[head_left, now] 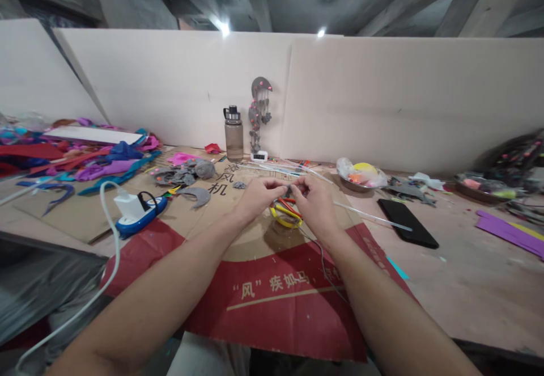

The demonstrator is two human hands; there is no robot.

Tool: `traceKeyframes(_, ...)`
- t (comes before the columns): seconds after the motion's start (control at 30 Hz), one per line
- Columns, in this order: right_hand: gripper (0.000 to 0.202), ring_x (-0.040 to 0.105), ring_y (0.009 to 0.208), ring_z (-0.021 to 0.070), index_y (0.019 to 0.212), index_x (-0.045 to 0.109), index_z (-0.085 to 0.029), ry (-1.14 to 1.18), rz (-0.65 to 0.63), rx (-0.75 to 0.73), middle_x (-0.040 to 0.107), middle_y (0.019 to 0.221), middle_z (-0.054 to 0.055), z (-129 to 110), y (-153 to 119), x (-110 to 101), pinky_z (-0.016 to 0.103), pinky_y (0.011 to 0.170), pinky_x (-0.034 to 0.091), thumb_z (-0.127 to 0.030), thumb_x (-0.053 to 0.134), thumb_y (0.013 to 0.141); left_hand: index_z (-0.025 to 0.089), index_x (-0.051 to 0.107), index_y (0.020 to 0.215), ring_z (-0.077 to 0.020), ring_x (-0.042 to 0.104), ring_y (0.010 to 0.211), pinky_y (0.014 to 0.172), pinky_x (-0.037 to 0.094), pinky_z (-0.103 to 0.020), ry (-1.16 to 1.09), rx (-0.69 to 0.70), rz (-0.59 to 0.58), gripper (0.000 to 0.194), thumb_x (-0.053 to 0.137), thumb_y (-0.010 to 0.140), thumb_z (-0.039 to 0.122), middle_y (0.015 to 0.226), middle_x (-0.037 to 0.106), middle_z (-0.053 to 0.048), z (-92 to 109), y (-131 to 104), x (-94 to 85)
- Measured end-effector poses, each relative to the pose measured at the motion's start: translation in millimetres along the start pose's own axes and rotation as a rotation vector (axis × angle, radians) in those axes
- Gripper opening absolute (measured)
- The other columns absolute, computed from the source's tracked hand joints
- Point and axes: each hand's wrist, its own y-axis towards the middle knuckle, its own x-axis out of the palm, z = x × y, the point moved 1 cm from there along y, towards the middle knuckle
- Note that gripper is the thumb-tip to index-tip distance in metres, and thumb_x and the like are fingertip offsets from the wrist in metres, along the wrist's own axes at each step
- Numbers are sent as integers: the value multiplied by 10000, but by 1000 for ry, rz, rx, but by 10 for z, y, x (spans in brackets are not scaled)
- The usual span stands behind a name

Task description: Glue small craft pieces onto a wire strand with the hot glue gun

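My left hand [260,195] and my right hand [313,199] meet above the middle of a cardboard sheet [280,302]. Both are closed, fingertips pinching a small dark grey piece [289,188] between them; its kind is too small to make out. Just under the fingers are scissors with yellow and orange-red handles [285,217], partly hidden by my hands. A thin grey cord [322,257] trails from there past my right wrist. Left of my hands lie a grey crescent cutout [196,195] and several grey pieces with pink dots [182,173].
A water bottle [234,138] and a hanging moon ornament [260,109] stand by the back board. At left are a blue power strip [142,217] and colourful felt scraps [102,160]. To the right are a bowl [361,183], a phone [407,223], a clear glue stick [374,216] and purple strips [510,233].
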Motion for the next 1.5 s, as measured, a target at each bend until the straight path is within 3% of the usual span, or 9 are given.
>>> traceKeyframes(0.3,58,536,697,158,778,570,-194,-40,-5,-95,607,776,35,12,-15,35,284,663,400,-186,516,796,122,717,796,-112,595,658,653,469,-222,40,74,37,167,654,690,234,750,704,-32,-56,21,-5)
traceKeyframes(0.73,117,514,746,184,775,532,-202,-159,-16,-164,591,795,51,-28,-46,32,310,693,382,-242,480,872,130,713,792,-88,549,562,571,437,-203,213,100,131,152,611,728,222,690,681,-17,4,-18,5)
traceKeyframes(1.03,172,530,753,198,753,523,-206,-155,-17,-167,600,774,63,9,-26,31,321,710,396,-261,437,892,175,739,801,-106,605,650,657,461,-214,388,314,128,160,587,753,159,722,713,-1,-22,-38,45)
traceKeyframes(1.2,199,532,734,194,744,530,-206,-158,-29,-129,601,751,58,21,-14,30,311,703,386,-268,422,899,189,743,825,-111,625,666,662,482,-212,342,300,71,182,568,779,171,732,721,3,-35,-35,51)
traceKeyframes(1.5,242,527,691,181,734,553,-202,-160,-60,-122,610,728,49,3,-31,64,303,669,371,-305,428,914,169,721,768,-111,599,641,615,470,-203,299,211,137,157,572,718,177,700,694,0,-29,-39,49)
